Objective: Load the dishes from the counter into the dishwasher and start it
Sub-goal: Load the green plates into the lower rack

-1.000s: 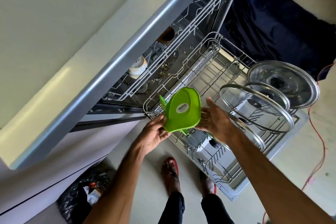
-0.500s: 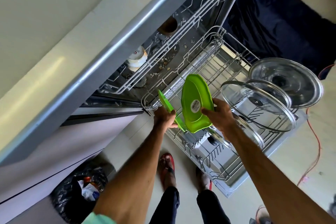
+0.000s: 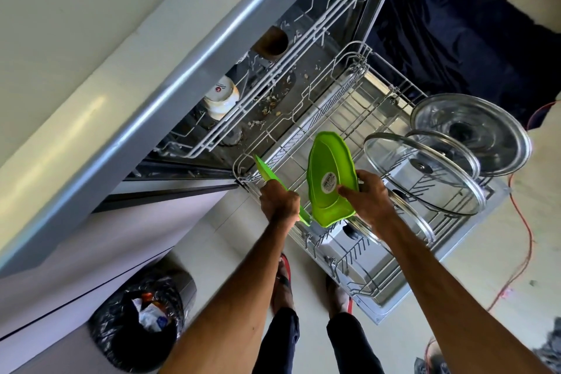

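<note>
Green plate (image 3: 329, 173) beside glass lid (image 3: 425, 173), steel lid (image 3: 485, 118) behind

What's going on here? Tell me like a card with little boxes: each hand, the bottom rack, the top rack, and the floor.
Left hand: grips an edge-on green plate
Right hand: pinches a stickered green plate, held upright over the lower rack
Lower rack: pulled out; a large glass lid and a steel lid stand on edge at its right
Upper rack: white cup, brown cup
Floor: bin with black bag, orange cord
</note>
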Tool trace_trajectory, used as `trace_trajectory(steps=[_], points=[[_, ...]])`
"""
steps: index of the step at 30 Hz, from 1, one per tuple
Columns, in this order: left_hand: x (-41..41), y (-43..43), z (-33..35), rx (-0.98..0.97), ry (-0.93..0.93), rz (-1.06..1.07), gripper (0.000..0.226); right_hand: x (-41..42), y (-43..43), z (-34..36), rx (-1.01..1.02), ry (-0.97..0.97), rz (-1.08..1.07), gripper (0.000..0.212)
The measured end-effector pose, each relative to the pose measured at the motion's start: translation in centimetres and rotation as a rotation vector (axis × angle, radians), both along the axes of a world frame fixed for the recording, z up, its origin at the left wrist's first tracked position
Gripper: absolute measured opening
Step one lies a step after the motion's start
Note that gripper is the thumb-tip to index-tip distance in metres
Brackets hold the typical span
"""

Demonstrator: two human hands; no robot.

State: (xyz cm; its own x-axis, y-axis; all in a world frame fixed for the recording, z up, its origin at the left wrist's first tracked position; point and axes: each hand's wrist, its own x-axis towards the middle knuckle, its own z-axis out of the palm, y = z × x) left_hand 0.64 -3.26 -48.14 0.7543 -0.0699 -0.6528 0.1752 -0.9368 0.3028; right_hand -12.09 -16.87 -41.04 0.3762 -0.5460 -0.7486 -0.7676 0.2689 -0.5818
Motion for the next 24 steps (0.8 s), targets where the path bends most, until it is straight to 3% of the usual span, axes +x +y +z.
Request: trace_trajectory(steps=[5, 9, 24], points=[[-0.8, -0.7, 1.0, -0.002, -0.053, -0.005, 0.026, -0.3, -0.2, -1.0, -0.017, 0.007, 0.008, 0.051], [-1.3, -0.7, 1.8, -0.028, -0.103, -0.036, 0.02, -0.2, -0.1, -1.0, -0.028, 0.003, 0.034, 0.03], [-1.8, 0.0, -0.1, -0.039, -0.137, -0.038, 0.022, 0.7, 0.2, -0.8, -0.071, 0.017, 0.07, 0.034]])
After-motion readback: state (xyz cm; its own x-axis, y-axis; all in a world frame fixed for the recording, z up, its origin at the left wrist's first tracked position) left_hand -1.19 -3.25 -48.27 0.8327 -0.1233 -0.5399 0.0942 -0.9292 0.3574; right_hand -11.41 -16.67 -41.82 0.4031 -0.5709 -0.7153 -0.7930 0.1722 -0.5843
